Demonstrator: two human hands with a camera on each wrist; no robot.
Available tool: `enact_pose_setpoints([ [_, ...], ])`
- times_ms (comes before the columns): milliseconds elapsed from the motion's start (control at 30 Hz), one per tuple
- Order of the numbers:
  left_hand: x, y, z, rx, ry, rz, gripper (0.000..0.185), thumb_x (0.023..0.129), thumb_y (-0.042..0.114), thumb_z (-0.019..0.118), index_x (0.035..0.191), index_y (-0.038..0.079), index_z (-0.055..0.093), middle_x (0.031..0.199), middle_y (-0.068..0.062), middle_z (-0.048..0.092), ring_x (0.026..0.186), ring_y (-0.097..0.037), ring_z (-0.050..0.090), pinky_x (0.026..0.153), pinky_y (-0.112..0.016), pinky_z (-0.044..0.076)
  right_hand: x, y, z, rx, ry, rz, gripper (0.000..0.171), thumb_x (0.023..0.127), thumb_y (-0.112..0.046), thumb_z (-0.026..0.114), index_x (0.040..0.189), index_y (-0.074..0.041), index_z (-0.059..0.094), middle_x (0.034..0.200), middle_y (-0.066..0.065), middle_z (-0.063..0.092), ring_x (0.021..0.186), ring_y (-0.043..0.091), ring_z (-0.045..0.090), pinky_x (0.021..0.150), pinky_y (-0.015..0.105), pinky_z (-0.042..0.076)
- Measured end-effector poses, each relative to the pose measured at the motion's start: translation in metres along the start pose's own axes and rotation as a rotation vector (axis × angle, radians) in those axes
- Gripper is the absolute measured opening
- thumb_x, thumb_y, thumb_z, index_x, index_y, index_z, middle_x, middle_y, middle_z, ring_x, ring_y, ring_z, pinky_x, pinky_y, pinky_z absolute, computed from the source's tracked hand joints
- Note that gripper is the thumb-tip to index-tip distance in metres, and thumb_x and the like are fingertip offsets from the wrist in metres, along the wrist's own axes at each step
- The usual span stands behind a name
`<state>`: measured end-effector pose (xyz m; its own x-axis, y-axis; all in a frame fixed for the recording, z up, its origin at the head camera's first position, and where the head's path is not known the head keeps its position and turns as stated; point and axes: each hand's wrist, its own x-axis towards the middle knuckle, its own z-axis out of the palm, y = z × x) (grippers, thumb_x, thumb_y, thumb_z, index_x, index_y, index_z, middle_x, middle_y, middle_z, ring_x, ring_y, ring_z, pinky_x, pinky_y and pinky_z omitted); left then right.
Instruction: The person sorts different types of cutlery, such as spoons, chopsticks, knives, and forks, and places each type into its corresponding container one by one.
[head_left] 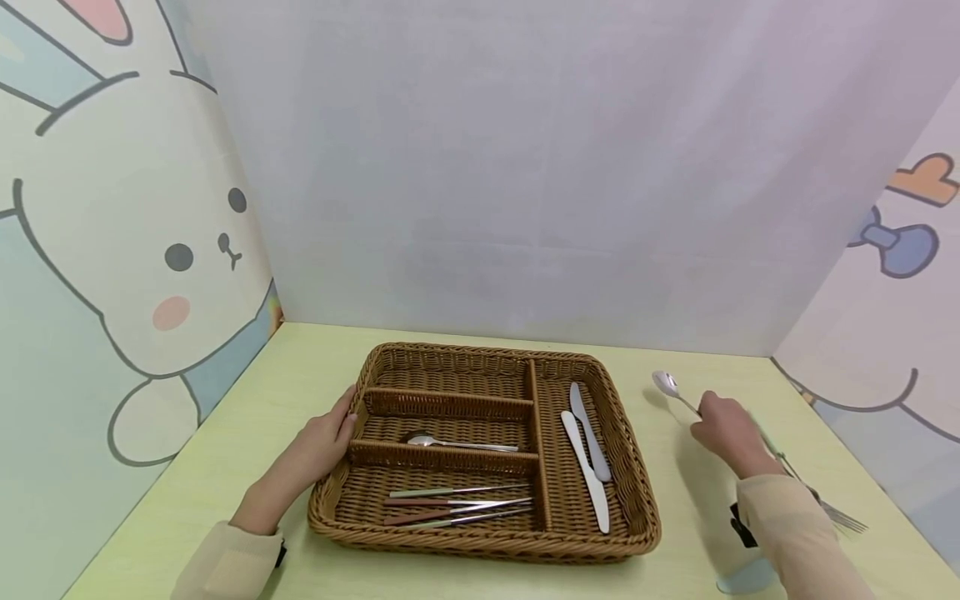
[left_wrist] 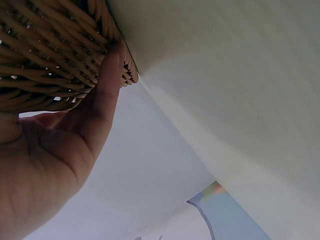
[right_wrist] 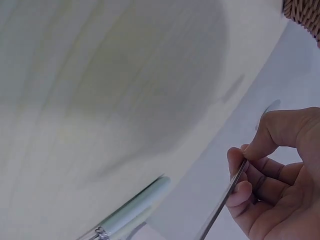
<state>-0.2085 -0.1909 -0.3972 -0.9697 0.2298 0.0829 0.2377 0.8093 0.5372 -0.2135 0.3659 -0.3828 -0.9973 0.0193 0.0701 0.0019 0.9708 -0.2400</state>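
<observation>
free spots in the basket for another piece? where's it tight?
Basket: far-left slot is bare. Middle slot holds one spoon, room beside it. Crowded: near slot with chopsticks; right slot has two knives, a strip free by the divider.

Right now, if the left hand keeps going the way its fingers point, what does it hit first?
The left hand already rests against the wicker tray at its left rim, so the tray wall comes first; just past it lies the spoon in the middle compartment.
</observation>
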Motion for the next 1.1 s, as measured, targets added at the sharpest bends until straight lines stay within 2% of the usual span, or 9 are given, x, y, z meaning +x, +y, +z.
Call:
enact_pose_setpoints([
  [300, 0.000, 0.000, 0.000, 0.007, 0.003, 0.003, 0.052, 0.099, 0.014, 0.036, 0.143, -0.007, 0.018, 0.047, 0.001, 0.035, 0.038, -0.010, 0.026, 0.040, -0.025, 0.030, 0.000, -0.031, -0.012, 0.001, 0.049, -0.029, 0.011, 0.069, 0.003, 0.047, 0.079, 0.003, 0.051, 0.061, 0.010, 0.051, 0.050, 0.020, 0.040, 0.042, 0.032, 0.030],
  [500, 0.000, 0.001, -0.001, -0.008, -0.006, -0.002, 0.052, 0.100, 0.015, 0.036, 0.144, -0.006, 0.016, 0.048, 0.002, 0.034, 0.038, -0.010, 0.026, 0.039, -0.026, 0.030, 0.001, -0.054, -0.020, -0.007, 0.086, -0.066, 0.012, 0.069, 0.004, 0.048, 0.080, 0.003, 0.053, 0.064, 0.013, 0.056, 0.050, 0.020, 0.045, 0.041, 0.032, 0.032],
  [700, -0.001, 0.001, -0.001, 0.000, -0.001, -0.001, 0.052, 0.099, 0.014, 0.036, 0.144, -0.006, 0.017, 0.047, 0.001, 0.034, 0.039, -0.010, 0.025, 0.040, -0.026, 0.030, 0.004, -0.081, -0.025, -0.043, 0.082, -0.108, 0.016, 0.071, 0.006, 0.048, 0.085, 0.006, 0.055, 0.069, 0.015, 0.058, 0.059, 0.025, 0.049, 0.043, 0.033, 0.036],
  [867, 0.000, 0.000, 0.001, 0.007, 0.000, -0.002, 0.053, 0.099, 0.014, 0.036, 0.144, -0.007, 0.017, 0.048, 0.000, 0.037, 0.039, -0.010, 0.026, 0.041, -0.027, 0.030, 0.004, -0.105, -0.025, -0.080, 0.114, -0.160, 0.019, 0.070, 0.007, 0.049, 0.087, 0.006, 0.058, 0.073, 0.017, 0.057, 0.065, 0.029, 0.051, 0.044, 0.036, 0.039],
  [1100, 0.000, -0.001, 0.001, 0.003, -0.004, -0.004, 0.053, 0.100, 0.014, 0.036, 0.144, -0.006, 0.016, 0.049, -0.001, 0.039, 0.039, -0.011, 0.028, 0.043, -0.028, 0.031, 0.003, -0.140, -0.026, -0.111, 0.111, -0.216, 0.015, 0.071, 0.008, 0.048, 0.082, -0.001, 0.054, 0.076, 0.011, 0.057, 0.068, 0.025, 0.049, 0.047, 0.032, 0.037],
])
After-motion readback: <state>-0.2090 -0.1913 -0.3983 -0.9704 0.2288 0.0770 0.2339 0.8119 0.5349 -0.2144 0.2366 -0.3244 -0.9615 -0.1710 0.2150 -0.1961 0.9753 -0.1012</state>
